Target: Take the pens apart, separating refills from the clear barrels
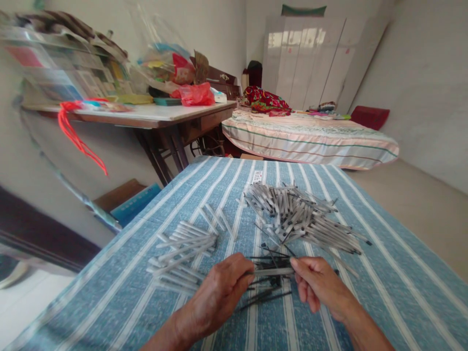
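Note:
A slim, pale translucent tube [272,271] stretches level between my two hands, above the near middle of the table. The fingers of my left hand [228,280] are closed round its left end, and my right hand [319,280] pinches the right end between thumb and forefinger. Under and around the tube lie several thin black sticks [268,295]. Beyond my right hand is a large heap of similar tubes with dark ends [292,209]. To the left of my left hand lies a looser pile of pale tubes [183,248], which show no dark ends.
A blue cloth with white stripes [120,292] covers the table. At the left stands a desk [157,114] with bags, a red plastic bag [197,94] and hanging red cord [78,136]. Behind the table are a bed [310,136] and a white wardrobe [307,63].

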Demonstrator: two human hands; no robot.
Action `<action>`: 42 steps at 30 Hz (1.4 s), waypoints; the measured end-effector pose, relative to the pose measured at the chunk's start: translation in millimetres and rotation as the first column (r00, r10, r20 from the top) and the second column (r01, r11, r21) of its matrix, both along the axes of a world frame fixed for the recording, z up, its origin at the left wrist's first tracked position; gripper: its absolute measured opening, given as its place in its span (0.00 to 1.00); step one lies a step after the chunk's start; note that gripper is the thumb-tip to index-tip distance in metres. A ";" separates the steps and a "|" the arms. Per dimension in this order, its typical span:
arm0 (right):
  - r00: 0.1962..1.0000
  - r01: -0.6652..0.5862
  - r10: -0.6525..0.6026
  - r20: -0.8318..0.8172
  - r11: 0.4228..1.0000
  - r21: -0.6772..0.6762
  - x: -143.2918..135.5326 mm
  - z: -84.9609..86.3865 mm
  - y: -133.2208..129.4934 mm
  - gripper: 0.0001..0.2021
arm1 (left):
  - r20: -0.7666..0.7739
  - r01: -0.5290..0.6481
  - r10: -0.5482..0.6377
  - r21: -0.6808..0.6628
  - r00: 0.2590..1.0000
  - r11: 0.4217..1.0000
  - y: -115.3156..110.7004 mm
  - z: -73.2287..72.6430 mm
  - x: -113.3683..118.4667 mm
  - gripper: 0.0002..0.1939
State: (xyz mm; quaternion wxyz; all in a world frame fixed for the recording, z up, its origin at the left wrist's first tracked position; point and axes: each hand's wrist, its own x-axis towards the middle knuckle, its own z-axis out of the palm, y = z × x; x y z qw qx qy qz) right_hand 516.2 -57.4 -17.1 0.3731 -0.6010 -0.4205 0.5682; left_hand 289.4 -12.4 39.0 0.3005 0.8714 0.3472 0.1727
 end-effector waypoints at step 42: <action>0.954 0.014 0.016 -0.299 0.995 0.099 1.5 12.5 -0.8 0.20 | 0.122 -0.169 0.205 -0.254 0.971 0.952 2.1 -9.4 2.1 0.10</action>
